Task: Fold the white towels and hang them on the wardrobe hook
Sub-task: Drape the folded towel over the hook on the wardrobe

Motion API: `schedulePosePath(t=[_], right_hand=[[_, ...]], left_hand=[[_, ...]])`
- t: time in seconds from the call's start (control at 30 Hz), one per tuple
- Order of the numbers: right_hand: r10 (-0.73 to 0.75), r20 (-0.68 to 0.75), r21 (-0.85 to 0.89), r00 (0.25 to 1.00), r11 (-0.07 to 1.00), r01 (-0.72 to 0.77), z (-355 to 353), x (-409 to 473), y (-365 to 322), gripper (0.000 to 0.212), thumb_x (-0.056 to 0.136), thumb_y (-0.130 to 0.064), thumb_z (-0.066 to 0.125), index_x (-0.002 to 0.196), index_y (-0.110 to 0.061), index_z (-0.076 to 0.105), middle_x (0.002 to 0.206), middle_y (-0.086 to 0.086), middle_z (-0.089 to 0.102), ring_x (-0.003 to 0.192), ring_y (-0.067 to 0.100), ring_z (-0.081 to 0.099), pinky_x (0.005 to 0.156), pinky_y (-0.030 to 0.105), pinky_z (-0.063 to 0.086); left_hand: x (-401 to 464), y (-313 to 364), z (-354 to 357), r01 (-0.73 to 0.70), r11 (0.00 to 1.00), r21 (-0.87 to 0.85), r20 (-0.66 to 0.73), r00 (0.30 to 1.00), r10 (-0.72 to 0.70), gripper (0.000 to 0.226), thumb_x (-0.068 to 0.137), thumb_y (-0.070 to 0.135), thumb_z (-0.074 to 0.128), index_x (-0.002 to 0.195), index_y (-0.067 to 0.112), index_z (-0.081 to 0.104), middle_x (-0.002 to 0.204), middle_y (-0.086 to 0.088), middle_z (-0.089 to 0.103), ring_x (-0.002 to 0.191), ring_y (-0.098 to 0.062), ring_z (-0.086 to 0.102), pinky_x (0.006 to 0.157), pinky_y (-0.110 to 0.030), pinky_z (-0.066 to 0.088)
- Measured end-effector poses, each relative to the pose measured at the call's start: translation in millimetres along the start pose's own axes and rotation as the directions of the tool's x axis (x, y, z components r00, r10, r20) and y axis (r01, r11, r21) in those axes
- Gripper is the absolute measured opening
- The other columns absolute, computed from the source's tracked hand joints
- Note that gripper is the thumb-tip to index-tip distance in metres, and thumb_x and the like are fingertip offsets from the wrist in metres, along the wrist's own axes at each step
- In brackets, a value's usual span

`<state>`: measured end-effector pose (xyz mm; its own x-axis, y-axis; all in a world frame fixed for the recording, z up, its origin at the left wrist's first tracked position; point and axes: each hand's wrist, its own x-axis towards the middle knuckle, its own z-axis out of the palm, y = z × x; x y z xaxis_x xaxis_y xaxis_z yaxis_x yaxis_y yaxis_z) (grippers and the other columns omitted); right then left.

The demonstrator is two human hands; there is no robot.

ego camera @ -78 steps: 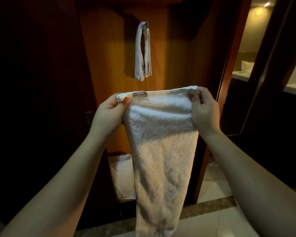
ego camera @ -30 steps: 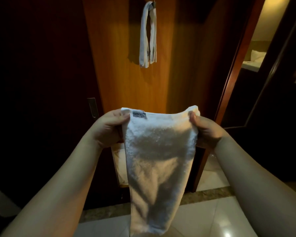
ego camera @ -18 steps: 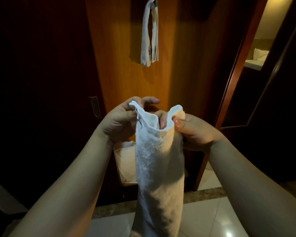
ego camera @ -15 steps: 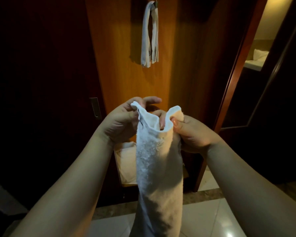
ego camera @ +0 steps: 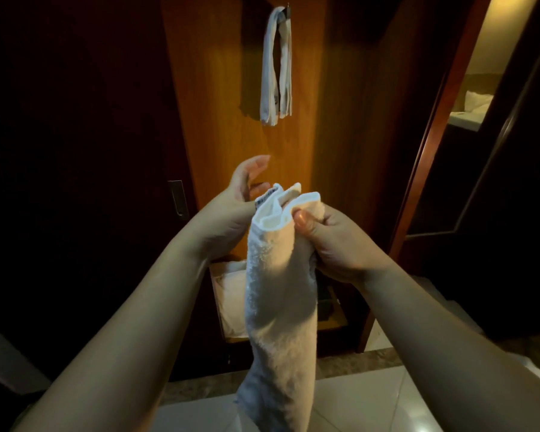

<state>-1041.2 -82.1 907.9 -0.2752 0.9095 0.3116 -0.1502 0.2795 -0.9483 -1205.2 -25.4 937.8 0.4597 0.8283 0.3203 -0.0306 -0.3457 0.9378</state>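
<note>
A white towel (ego camera: 278, 307) hangs in front of me as a long narrow strip, its top edge gathered into folds. My right hand (ego camera: 331, 241) grips that bunched top edge, thumb pressed on the front. My left hand (ego camera: 231, 210) is beside the towel's left edge with fingers spread and straight, its palm touching the cloth. Higher up, a folded white towel (ego camera: 276, 67) hangs from the wardrobe hook (ego camera: 288, 7) on the wooden panel.
A low open shelf (ego camera: 228, 294) under the panel holds more white cloth. A dark wardrobe door with a metal handle (ego camera: 177, 198) is at left. A wooden door frame (ego camera: 424, 151) stands at right. Glossy floor tiles (ego camera: 371, 400) lie below.
The towel's top corners were brought together from a wide spread into one bunch. My right hand took the whole top edge and my left hand released its pinch and opened its fingers.
</note>
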Motion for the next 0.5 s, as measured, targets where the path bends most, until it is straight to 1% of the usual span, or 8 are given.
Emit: schedulePosePath(t=[0.07, 0.17, 0.2, 0.27, 0.33, 0.37, 0.43, 0.5], right_hand=[[-0.019, -0.078, 0.024, 0.997, 0.999, 0.021, -4, 4, -1, 0.046, 0.073, -0.055, 0.078, 0.109, -0.025, 0.076, 0.112, 0.005, 0.075, 0.107, 0.018, 0.068, 0.091, 0.03, 0.054], [-0.041, -0.108, -0.009, 0.993, 0.999, 0.04, -12, 8, -4, 0.048, 0.09, -0.041, 0.066, 0.128, -0.012, 0.064, 0.123, 0.012, 0.07, 0.115, 0.024, 0.065, 0.097, 0.037, 0.052], [-0.045, -0.114, -0.034, 0.993, 0.999, 0.041, -12, 9, -5, 0.051, 0.092, -0.039, 0.062, 0.133, -0.009, 0.06, 0.126, 0.014, 0.068, 0.117, 0.026, 0.064, 0.099, 0.039, 0.051], [-0.043, -0.129, -0.068, 0.991, 0.997, 0.034, -14, 11, -7, 0.055, 0.092, -0.041, 0.062, 0.136, -0.009, 0.056, 0.128, 0.014, 0.067, 0.121, 0.028, 0.063, 0.1, 0.041, 0.051], [-0.044, -0.144, -0.094, 0.989, 0.995, 0.031, -16, 12, -8, 0.057, 0.089, -0.045, 0.063, 0.135, -0.013, 0.056, 0.126, 0.011, 0.069, 0.119, 0.028, 0.064, 0.101, 0.044, 0.052], [-0.05, -0.154, -0.126, 0.987, 0.992, 0.03, -18, 12, -9, 0.058, 0.088, -0.049, 0.061, 0.135, -0.015, 0.056, 0.124, 0.01, 0.069, 0.117, 0.028, 0.065, 0.1, 0.045, 0.052], [-0.074, -0.171, -0.237, 0.982, 0.971, 0.032, -21, 14, -11, 0.062, 0.087, -0.059, 0.057, 0.134, -0.019, 0.056, 0.127, 0.009, 0.066, 0.117, 0.025, 0.065, 0.102, 0.05, 0.052], [-0.08, -0.168, -0.296, 0.983, 0.955, 0.027, -25, 17, -11, 0.063, 0.088, -0.063, 0.054, 0.136, -0.022, 0.054, 0.13, 0.007, 0.064, 0.119, 0.024, 0.064, 0.102, 0.053, 0.051]], left_hand=[[-3, 3, -5, -0.036, 0.998, 0.043, -0.056, 0.998, 0.039, 0.076, 0.065, 0.025, 0.089, 0.126, 0.04, 0.046, 0.137, 0.016, 0.042, 0.126, -0.008, 0.048, 0.097, -0.025, 0.048], [-13, 14, -15, -0.182, 0.982, 0.044, -0.156, 0.97, 0.187, 0.047, 0.069, 0.042, 0.076, 0.114, 0.039, 0.061, 0.128, 0.007, 0.054, 0.121, -0.014, 0.054, 0.095, -0.029, 0.047], [-18, 20, -16, -0.242, 0.965, 0.097, -0.144, 0.956, 0.254, 0.037, 0.074, 0.046, 0.068, 0.11, 0.038, 0.063, 0.126, 0.008, 0.056, 0.12, -0.011, 0.055, 0.094, -0.026, 0.046], [-27, 33, -18, -0.311, 0.909, 0.278, -0.005, 0.946, 0.325, 0.027, 0.079, 0.05, 0.06, 0.103, 0.04, 0.065, 0.128, 0.016, 0.053, 0.125, -0.003, 0.049, 0.097, -0.021, 0.043], [-31, 44, -19, -0.285, 0.827, 0.484, 0.137, 0.958, 0.25, 0.023, 0.076, 0.058, 0.066, 0.097, 0.049, 0.063, 0.127, 0.031, 0.045, 0.13, 0.003, 0.039, 0.099, -0.018, 0.037], [-29, 46, -19, -0.267, 0.765, 0.586, 0.162, 0.964, 0.212, 0.025, 0.075, 0.06, 0.071, 0.095, 0.05, 0.062, 0.125, 0.034, 0.042, 0.128, 0.007, 0.034, 0.097, -0.014, 0.032], [-23, 50, -20, -0.235, 0.604, 0.762, 0.158, 0.971, 0.178, 0.022, 0.081, 0.053, 0.07, 0.097, 0.045, 0.058, 0.126, 0.029, 0.039, 0.125, 0.007, 0.025, 0.098, -0.015, 0.027], [-16, 53, -23, -0.21, 0.46, 0.863, 0.159, 0.976, 0.147, 0.021, 0.087, 0.05, 0.066, 0.102, 0.042, 0.055, 0.135, 0.019, 0.038, 0.131, -0.002, 0.022, 0.108, -0.03, 0.028]])
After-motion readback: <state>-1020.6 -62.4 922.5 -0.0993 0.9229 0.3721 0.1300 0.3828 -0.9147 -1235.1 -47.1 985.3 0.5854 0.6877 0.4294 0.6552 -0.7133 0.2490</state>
